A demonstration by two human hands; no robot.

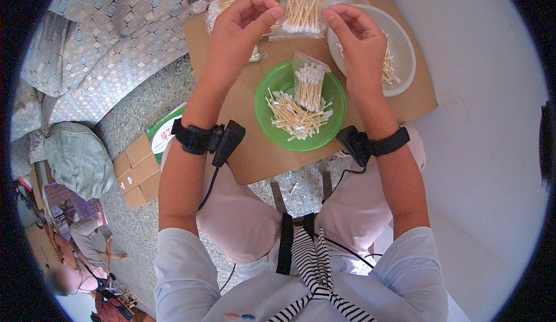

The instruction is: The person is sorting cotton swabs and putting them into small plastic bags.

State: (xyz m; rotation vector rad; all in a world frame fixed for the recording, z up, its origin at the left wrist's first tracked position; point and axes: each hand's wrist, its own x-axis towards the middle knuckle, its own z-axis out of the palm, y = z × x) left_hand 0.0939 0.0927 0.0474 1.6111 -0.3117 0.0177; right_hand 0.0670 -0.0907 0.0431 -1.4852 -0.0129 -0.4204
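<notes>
I have the left hand (246, 29) pinching one side of the swab bag (304, 6), the right hand (360, 44) pinching the other; the bag sits between them, toward the far end of the cardboard (234, 148); the right hand blocks part of my view into the white bowl (409, 61), where loose swabs (389, 71) lie; the left partly covers another bag (227, 0); nearer the body, the green bowl (301, 143) holds a swab heap (292, 116) and a small bag (311, 83); a wall (475, 61) bounds the right side; a carton (139, 171) lies left.
</notes>
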